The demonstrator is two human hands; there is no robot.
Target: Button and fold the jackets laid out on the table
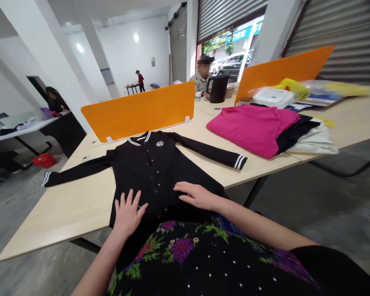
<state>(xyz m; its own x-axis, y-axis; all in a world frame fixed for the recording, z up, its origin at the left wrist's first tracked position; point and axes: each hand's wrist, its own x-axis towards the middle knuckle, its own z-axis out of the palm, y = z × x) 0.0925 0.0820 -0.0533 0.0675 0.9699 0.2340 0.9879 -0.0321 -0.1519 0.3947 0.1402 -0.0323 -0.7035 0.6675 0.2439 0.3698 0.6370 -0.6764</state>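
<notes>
One black varsity-style jacket point(135, 168), laid out on the pale table point(70, 209) before me. Left hand point(128, 213): fingers spread wide over its lower front. Right hand point(199, 196): fingers loosely parted, opposite panel.

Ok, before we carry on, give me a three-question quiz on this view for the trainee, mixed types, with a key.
1. True or false: the left hand lies spread on the front of the jacket.

2. Which colour is the top cloth in the pile?
A) white
B) pink
C) yellow

3. Fill in the blank: the stripes on the jacket's cuffs are ____.

Key: 1. True. 2. B. 3. White.
</notes>
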